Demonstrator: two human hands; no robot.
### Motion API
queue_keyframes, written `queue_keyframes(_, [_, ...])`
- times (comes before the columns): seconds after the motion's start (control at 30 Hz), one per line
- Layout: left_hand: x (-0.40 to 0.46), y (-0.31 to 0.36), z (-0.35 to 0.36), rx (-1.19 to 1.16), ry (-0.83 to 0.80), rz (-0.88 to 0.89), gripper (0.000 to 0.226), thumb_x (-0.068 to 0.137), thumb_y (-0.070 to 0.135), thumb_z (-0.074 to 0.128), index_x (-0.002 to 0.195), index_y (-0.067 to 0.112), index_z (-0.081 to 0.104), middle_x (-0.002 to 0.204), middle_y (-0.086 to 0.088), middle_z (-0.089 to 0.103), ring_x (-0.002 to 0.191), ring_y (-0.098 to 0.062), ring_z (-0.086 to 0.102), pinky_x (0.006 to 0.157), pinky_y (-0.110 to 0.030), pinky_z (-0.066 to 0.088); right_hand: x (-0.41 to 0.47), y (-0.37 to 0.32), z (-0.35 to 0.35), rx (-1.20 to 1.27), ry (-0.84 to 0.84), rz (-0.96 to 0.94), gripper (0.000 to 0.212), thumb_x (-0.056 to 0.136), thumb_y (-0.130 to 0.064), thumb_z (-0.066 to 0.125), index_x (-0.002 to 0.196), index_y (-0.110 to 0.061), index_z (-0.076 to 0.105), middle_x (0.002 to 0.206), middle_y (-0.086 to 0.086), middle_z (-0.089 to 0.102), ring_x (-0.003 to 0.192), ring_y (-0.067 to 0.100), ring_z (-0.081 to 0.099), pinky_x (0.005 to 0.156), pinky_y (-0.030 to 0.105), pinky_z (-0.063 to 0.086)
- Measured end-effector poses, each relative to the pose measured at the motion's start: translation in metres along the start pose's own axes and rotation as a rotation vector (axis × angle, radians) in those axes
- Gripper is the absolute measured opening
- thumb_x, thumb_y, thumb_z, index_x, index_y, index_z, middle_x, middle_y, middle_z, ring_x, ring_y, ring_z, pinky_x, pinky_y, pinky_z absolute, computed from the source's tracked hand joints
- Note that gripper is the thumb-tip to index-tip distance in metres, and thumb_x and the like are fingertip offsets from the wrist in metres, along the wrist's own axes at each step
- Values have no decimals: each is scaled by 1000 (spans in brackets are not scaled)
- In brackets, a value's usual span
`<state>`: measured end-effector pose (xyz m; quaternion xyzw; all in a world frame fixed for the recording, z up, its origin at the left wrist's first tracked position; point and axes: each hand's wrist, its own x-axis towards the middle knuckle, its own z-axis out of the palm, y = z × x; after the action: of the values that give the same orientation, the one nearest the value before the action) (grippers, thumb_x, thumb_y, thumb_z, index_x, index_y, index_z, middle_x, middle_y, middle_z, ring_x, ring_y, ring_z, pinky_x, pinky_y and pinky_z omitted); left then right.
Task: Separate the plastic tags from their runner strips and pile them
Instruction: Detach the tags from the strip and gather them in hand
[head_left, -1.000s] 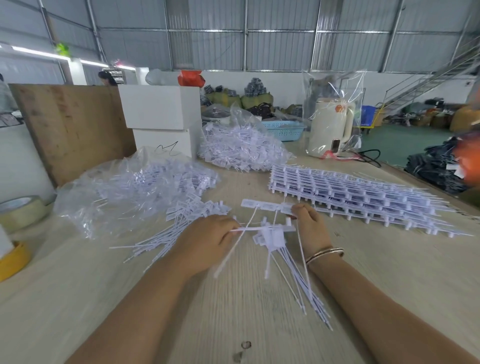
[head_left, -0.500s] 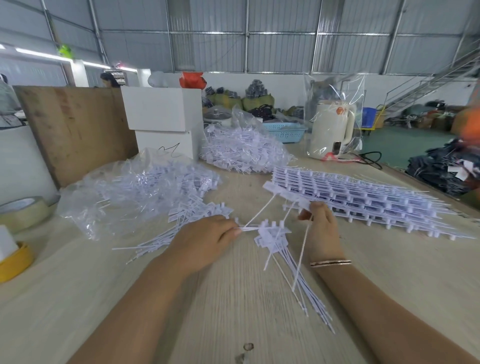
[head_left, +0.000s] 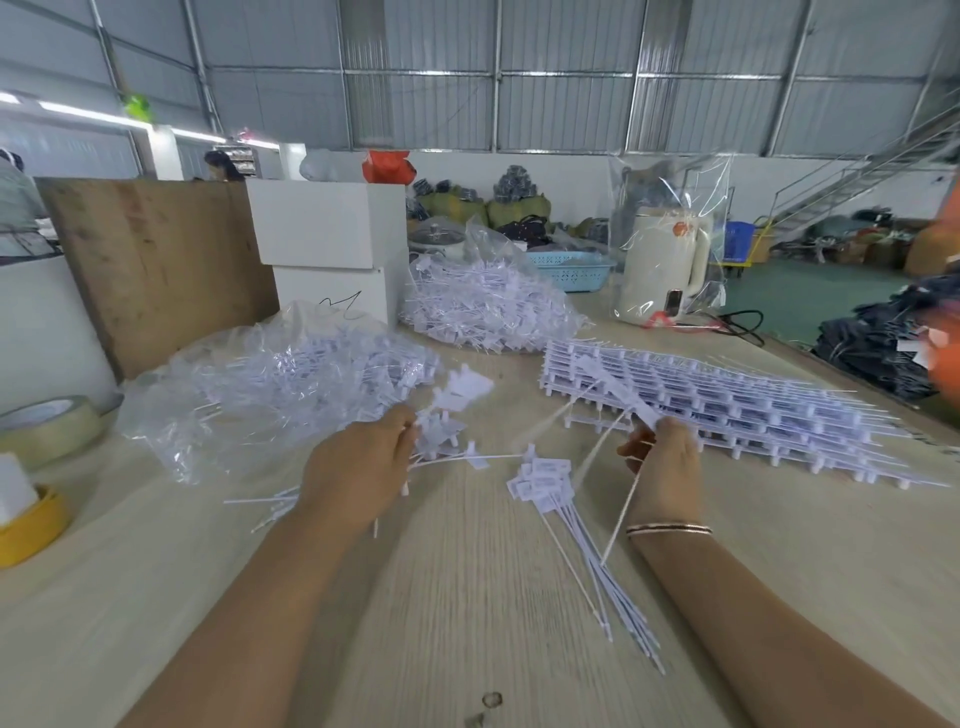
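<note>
A crinkled clear bag of tags (head_left: 270, 395) is seen left of the small pile of tags (head_left: 540, 480) on the pale wooden table (head_left: 467, 597). Thin white tags are pinched by the left hand (head_left: 358, 473); a runner strip (head_left: 618, 395) is gripped by the right hand (head_left: 662, 462). Stacked white strips (head_left: 727, 405) lie right of the pile.
</note>
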<state>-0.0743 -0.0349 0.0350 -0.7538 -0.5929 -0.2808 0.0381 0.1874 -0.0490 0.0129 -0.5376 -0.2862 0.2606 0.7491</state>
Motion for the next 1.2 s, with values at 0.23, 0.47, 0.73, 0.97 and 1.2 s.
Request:
queue_keyframes(0.23, [3,-5,9,141,-40,-299,26,94,31,43,108,16,58,107,-6,58,102,-26,55,77,-35,46,-11,1,9,-105,-273,-79,29,98,-16,35,75,-10,51,65,5,53,59,16,50,65,27,42])
queue_keyframes(0.47, [-4,16,7,178,202,39,25,85,25,60,108,15,62,105,-5,60,99,-29,53,78,-40,41,-25,-5,12,-257,-504,-228,31,98,-12,39,68,-8,47,59,1,48,46,-2,44,47,6,34])
queue_keyframes(0.73, [-14,49,7,119,146,442,30,80,17,49,107,21,62,103,5,60,93,-20,58,76,-35,43,-32,1,18,-343,-658,-344,33,96,-3,42,66,-17,46,63,-2,43,58,5,43,57,17,35])
queue_keyframes(0.97, [-11,9,35,254,-342,123,47,101,35,24,148,33,19,158,2,7,145,-16,5,116,-43,11,-26,4,17,-319,-585,-257,37,96,-6,43,62,-20,45,61,-4,47,56,-1,54,50,11,35])
queue_keyframes(1.2, [-1,-1,34,351,-259,-75,49,96,30,34,145,37,28,155,3,15,142,-18,11,110,-40,19,-24,2,14,-340,-556,-261,38,96,-7,43,60,-19,43,60,-4,45,58,6,50,55,17,36])
